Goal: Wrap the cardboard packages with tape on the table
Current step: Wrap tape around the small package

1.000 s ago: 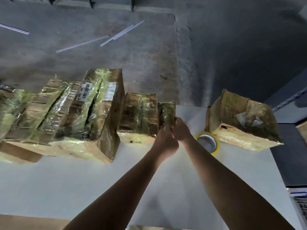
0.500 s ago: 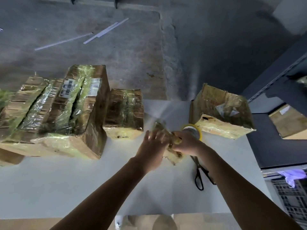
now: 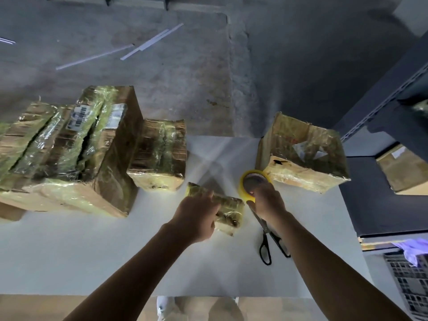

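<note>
– Boxes first: which one stands open?
– Only the cardboard box (image 3: pixel 301 179) at the far right of the white table (image 3: pixel 92 251). Its top is open and its walls are coated in yellowish tape.
– Anything inside?
– A pale crumpled scrap (image 3: pixel 301 149) lies in it. Plastic or paper, I cannot tell.
– And the package being worked on?
– The small package (image 3: pixel 229 207) lies on the table near the middle, already shiny with tape. The left hand (image 3: pixel 196 216) grips its left end, fingers curled over the top.
– The right hand?
– The right hand (image 3: pixel 269 205) grasps the near rim of the yellow tape roll (image 3: pixel 241 184), which sits just beside the open box and just right of the small package.
– Other things nearby?
– Black-handled scissors (image 3: pixel 262 224) lie on the table, partly under the right forearm. A medium wrapped package (image 3: pixel 159 154) stands behind the small one, touching a row of large wrapped packages (image 3: pixel 69 147) on the left. All of these are sealed, so their contents are hidden.
– Beyond the table?
– A dark metal shelf (image 3: pixel 382 107) stands to the right, holding another carton (image 3: pixel 403 172) with a white label. What it contains cannot be seen.
</note>
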Demonstrator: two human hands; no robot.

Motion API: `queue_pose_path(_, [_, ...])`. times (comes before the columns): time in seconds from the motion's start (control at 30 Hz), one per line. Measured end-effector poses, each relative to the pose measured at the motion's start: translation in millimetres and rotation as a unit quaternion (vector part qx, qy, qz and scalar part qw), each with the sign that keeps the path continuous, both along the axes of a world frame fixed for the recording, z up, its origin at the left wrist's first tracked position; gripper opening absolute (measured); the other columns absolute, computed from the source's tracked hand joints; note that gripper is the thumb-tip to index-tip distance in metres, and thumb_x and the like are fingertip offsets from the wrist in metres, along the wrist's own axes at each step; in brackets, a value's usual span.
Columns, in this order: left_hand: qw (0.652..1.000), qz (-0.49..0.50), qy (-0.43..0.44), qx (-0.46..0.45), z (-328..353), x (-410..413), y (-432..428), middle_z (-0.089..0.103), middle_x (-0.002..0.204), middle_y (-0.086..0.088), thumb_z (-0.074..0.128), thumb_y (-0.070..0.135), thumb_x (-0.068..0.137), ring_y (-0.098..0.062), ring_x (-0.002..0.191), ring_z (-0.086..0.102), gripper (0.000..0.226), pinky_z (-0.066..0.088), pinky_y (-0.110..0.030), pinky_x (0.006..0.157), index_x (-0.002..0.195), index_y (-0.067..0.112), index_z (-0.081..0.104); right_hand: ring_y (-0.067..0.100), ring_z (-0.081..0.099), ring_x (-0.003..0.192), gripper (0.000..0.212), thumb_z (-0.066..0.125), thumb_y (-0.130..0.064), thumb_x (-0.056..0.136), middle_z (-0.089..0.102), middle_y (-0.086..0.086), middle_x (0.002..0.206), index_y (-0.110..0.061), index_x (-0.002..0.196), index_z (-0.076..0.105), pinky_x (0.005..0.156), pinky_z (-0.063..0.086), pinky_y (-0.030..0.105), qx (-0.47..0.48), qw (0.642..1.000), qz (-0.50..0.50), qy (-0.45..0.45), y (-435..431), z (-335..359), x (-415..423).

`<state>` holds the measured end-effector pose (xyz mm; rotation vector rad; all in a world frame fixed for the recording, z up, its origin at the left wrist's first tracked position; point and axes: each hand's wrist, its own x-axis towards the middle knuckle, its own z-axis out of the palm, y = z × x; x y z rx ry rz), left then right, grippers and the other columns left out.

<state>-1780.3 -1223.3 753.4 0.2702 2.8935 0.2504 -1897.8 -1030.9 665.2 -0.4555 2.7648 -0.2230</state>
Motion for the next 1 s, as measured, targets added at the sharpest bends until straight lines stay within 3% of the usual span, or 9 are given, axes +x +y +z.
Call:
queue_pose_path(0.1, [0.993, 0.083, -0.030, 0.078, 2.8, -8.6, -8.8, 0.060, 0.103, -0.002, 0.053, 0.030, 0.088, -0.026, 0.093, 0.060, 0.024, 0.047, -0.032, 0.076, 0.106, 0.017, 0.047, 0.032, 0.043, 0.129, 0.038, 0.062, -0.026, 0.090, 0.045, 0.013, 0.142, -0.013, 0.126, 0.058, 0.095, 0.040, 0.035, 0.043, 0.999, 0.008, 0.027, -2.8, -8.2, 1.1])
queue_pose_path(0.2, [0.984, 0.125, -0.030, 0.124, -1.7, -19.5, -13.7, 0.063, 0.093, 0.000, 0.052, 0.025, 0.090, -0.024, 0.087, 0.061, 0.014, 0.049, -0.034, 0.075, 0.101, 0.017, 0.050, 0.032, 0.046, 0.128, 0.039, 0.066, -0.023, 0.088, 0.052, 0.011, 0.138, -0.014, 0.125, 0.059, 0.091, 0.044, 0.037, -0.023, 0.997, 0.023, 0.069, -3.2, -5.6, 0.0])
queue_pose_path(0.33, [0.954, 0.201, -0.032, 0.220, -12.7, -32.7, -10.6, 0.067, 0.101, -0.002, 0.055, 0.021, 0.092, -0.020, 0.095, 0.063, 0.015, 0.051, -0.036, 0.085, 0.104, 0.013, 0.060, 0.033, 0.057, 0.099, 0.016, 0.072, -0.021, 0.082, 0.064, 0.015, 0.097, -0.008, 0.092, 0.068, 0.069, 0.045, 0.034, -0.127, 0.989, 0.016, 0.070, -8.8, 16.8, 4.6])
queue_pose_path(0.4, [0.918, 0.251, -0.061, 0.301, -13.1, -37.7, -6.7, 0.067, 0.102, 0.000, 0.059, 0.023, 0.092, -0.018, 0.098, 0.063, 0.019, 0.051, -0.034, 0.087, 0.108, 0.013, 0.060, 0.029, 0.056, 0.092, 0.018, 0.072, -0.024, 0.081, 0.062, 0.014, 0.088, -0.009, 0.091, 0.068, 0.065, 0.036, 0.030, -0.186, 0.981, 0.001, 0.051, -13.6, 29.8, 8.4])
queue_pose_path(0.53, [0.760, 0.351, -0.130, 0.532, 4.5, -44.8, -4.8, 0.066, 0.097, -0.005, 0.066, 0.020, 0.090, -0.015, 0.083, 0.064, 0.015, 0.051, -0.029, 0.066, 0.102, 0.013, 0.060, 0.017, 0.056, 0.087, 0.025, 0.071, -0.030, 0.082, 0.063, 0.008, 0.093, -0.015, 0.103, 0.071, 0.067, 0.032, 0.025, -0.255, 0.967, -0.003, 0.027, -24.4, 58.2, 20.1])
queue_pose_path(0.6, [0.727, 0.358, -0.136, 0.570, 11.4, -45.8, -7.9, 0.066, 0.096, -0.005, 0.067, 0.021, 0.089, -0.014, 0.081, 0.062, 0.020, 0.047, -0.029, 0.066, 0.106, 0.011, 0.061, 0.013, 0.054, 0.084, 0.026, 0.071, -0.033, 0.082, 0.063, 0.004, 0.091, -0.016, 0.101, 0.070, 0.066, 0.034, 0.020, -0.282, 0.959, 0.007, 0.033, -27.8, 69.4, 26.5])
queue_pose_path(0.73, [0.656, 0.375, -0.164, 0.635, 17.5, -43.8, -16.3, 0.060, 0.076, 0.000, 0.070, 0.024, 0.086, -0.013, 0.072, 0.054, 0.015, 0.039, -0.032, 0.073, 0.093, 0.015, 0.061, 0.002, 0.046, 0.077, 0.030, 0.067, -0.037, 0.076, 0.056, -0.006, 0.085, -0.014, 0.095, 0.070, 0.065, 0.032, 0.010, -0.316, 0.947, 0.028, 0.039, -32.3, 83.3, 37.5])
queue_pose_path(0.83, [0.615, 0.382, -0.172, 0.668, 20.7, -42.2, -24.0, 0.049, 0.060, 0.005, 0.071, 0.027, 0.084, -0.010, 0.062, 0.042, 0.016, 0.031, -0.028, 0.063, 0.085, 0.015, 0.060, 0.001, 0.047, 0.082, 0.031, 0.068, -0.034, 0.073, 0.052, -0.018, 0.084, -0.013, 0.096, 0.071, 0.069, 0.034, 0.011, -0.330, 0.942, 0.038, 0.055, -32.8, 85.4, 42.3])
queue_pose_path(1.0, [0.595, 0.354, -0.168, 0.702, 25.0, -34.4, -31.3, 0.041, 0.061, 0.002, 0.062, 0.022, 0.091, -0.009, 0.058, 0.037, 0.014, 0.028, -0.024, 0.055, 0.083, 0.011, 0.056, 0.011, 0.048, 0.088, 0.030, 0.076, -0.026, 0.077, 0.044, -0.028, 0.087, -0.008, 0.100, 0.070, 0.071, 0.034, 0.010, -0.331, 0.938, 0.062, 0.082, -39.5, 89.1, 50.6])
